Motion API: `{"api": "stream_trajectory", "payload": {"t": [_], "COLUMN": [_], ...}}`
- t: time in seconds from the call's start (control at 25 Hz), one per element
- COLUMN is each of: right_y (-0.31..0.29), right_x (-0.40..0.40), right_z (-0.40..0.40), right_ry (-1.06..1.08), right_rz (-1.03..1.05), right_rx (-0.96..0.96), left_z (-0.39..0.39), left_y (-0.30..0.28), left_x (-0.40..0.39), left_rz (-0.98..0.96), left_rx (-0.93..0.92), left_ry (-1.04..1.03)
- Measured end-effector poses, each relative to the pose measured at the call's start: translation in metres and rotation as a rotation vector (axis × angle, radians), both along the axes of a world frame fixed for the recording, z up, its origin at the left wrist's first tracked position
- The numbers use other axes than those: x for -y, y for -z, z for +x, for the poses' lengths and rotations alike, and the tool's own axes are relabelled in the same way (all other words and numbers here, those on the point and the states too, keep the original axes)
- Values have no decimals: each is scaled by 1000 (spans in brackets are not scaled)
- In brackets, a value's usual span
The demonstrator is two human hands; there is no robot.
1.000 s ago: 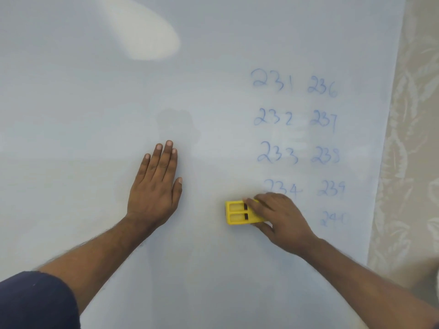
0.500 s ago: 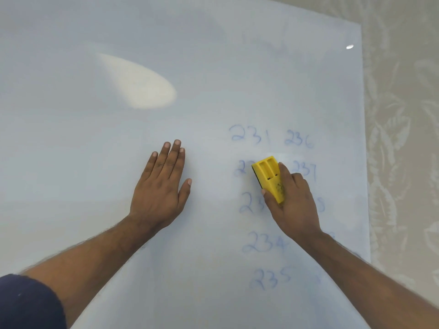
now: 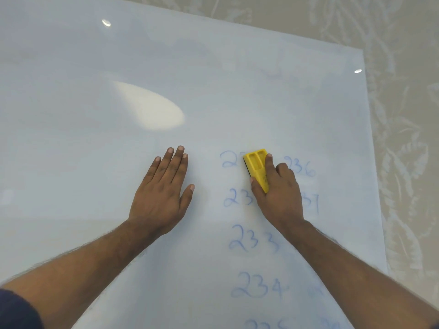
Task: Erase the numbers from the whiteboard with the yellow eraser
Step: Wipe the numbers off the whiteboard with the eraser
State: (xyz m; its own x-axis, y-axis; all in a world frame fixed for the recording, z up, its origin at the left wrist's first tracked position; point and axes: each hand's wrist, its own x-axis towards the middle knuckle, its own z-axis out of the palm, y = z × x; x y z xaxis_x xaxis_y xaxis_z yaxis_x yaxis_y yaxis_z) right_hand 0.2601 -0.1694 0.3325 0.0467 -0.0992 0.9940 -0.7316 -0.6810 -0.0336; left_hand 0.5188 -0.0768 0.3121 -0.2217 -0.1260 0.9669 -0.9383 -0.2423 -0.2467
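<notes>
The yellow eraser lies pressed to the whiteboard over the top number of the left column, gripped by the right hand. The numbers are mostly left to wipe: 233 and 234 read whole, 236 too, while the lowest rows are cut off and faint, perhaps smudged. The left hand rests flat beside them, fingers straight.

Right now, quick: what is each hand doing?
Left hand: open, flat on the whiteboard, holding nothing.
Right hand: fingers gripping the yellow eraser.
</notes>
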Motion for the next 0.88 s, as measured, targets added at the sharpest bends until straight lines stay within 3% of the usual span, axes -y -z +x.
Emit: {"api": "stream_trajectory", "payload": {"t": [0.16, 0.48, 0.72, 0.88], "right_y": [-27, 35, -24, -17], "right_x": [-2, 8, -3, -17], "right_z": [24, 0, 33, 66], "right_ry": [-38, 60, 27, 15], "right_rz": [-28, -214, -104, -157], "right_rx": [35, -222, 12, -31], "left_z": [-1, 8, 10, 11], "left_y": [-11, -9, -6, -4], "left_x": [9, 25, 26, 27], "left_rz": [-11, -28, -42, -46], "left_rx": [-35, -20, 7, 30], "left_ry": [-5, 43, 55, 67]}}
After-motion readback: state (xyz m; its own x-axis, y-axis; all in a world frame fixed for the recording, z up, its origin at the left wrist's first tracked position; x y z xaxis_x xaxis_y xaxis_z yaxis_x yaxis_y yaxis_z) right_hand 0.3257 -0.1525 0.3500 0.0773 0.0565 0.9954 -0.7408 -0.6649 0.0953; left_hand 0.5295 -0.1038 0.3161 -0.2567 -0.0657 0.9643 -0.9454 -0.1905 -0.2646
